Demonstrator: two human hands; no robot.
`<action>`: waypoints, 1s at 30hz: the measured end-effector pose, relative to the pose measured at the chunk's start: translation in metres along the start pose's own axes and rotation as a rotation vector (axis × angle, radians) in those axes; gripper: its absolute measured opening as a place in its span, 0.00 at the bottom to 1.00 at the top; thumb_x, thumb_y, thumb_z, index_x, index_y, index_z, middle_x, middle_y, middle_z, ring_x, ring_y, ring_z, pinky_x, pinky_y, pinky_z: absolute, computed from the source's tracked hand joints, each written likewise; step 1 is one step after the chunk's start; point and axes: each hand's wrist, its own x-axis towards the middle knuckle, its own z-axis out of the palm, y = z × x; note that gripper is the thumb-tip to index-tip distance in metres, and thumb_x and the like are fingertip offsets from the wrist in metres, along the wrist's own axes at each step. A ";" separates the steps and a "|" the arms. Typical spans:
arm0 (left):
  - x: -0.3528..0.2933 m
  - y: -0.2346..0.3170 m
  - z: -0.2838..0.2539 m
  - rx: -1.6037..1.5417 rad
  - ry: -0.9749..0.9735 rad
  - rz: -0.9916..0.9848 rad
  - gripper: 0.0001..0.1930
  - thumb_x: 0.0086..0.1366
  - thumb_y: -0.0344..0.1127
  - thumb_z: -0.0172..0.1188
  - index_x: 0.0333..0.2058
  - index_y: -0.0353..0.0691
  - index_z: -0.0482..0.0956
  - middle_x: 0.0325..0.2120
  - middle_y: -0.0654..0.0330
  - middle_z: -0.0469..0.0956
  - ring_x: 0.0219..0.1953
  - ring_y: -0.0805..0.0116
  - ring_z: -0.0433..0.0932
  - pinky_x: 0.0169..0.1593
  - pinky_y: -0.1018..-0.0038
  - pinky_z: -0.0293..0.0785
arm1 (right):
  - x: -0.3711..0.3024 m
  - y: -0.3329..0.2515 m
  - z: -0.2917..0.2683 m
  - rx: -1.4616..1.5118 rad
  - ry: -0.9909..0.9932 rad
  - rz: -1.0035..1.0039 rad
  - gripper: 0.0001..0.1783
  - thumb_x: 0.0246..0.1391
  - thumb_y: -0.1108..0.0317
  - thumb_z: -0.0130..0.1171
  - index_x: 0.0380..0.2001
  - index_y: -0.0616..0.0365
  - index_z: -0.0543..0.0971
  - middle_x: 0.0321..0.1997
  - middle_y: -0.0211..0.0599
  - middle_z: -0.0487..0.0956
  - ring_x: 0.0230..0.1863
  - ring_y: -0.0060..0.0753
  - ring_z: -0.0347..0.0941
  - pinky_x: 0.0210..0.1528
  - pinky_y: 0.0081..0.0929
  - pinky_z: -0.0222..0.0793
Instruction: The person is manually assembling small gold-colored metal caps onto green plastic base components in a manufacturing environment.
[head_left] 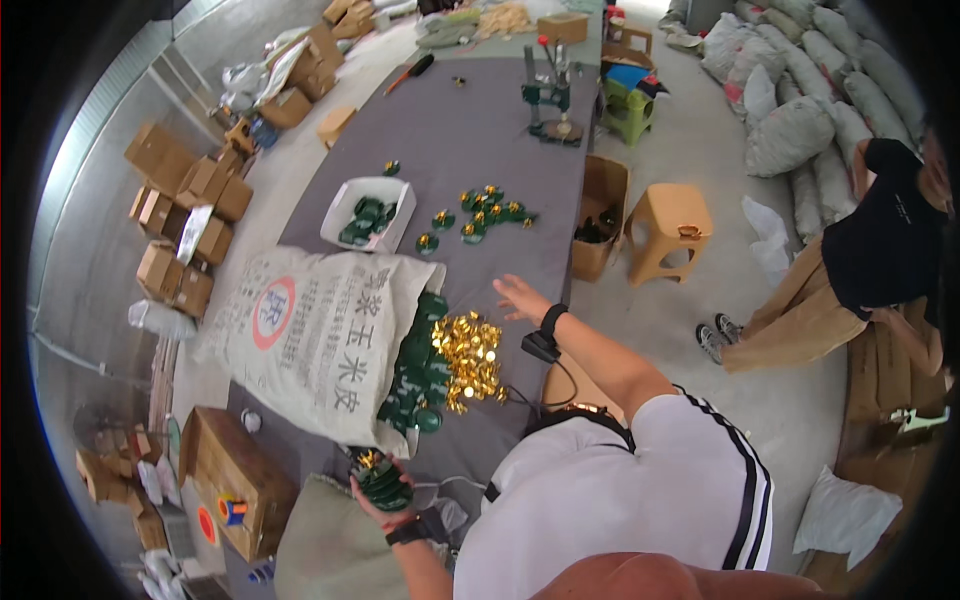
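Our white shirt is closest. Our left hand is wrapped around a stack of green discs. Our right hand is empty, fingers apart, near the gold pieces. We think the green-and-gold bunch up the table is done. Lots of loose green pieces by the sack seem left.

a gold-topped stack of dark green discs tilts lower left of the frame's centre; shiny gold pieces lie heaped just below centre.
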 end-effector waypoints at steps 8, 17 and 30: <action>-0.007 0.006 0.018 0.049 -0.119 -0.109 0.33 0.57 0.64 0.45 0.51 0.42 0.71 0.50 0.46 0.70 0.45 0.53 0.73 0.34 0.63 0.72 | -0.011 -0.100 -0.064 0.039 0.216 -0.334 0.41 0.54 0.50 0.57 0.60 0.66 0.53 0.38 0.42 0.75 0.31 0.27 0.73 0.21 0.24 0.68; 0.006 -0.006 0.065 0.401 -0.185 -0.095 0.34 0.59 0.62 0.42 0.54 0.42 0.65 0.50 0.51 0.72 0.45 0.54 0.75 0.29 0.64 0.75 | -0.073 -0.205 -0.046 -0.143 0.009 -0.749 0.43 0.54 0.50 0.56 0.61 0.67 0.51 0.55 0.46 0.67 0.49 0.29 0.70 0.43 0.28 0.72; 0.046 -0.007 0.031 0.090 -0.238 -0.383 0.36 0.54 0.67 0.49 0.56 0.51 0.67 0.56 0.61 0.66 0.55 0.66 0.67 0.45 0.66 0.64 | -0.094 -0.047 0.121 -0.681 -0.482 -0.601 0.45 0.55 0.54 0.57 0.64 0.65 0.45 0.65 0.55 0.55 0.61 0.42 0.61 0.59 0.33 0.60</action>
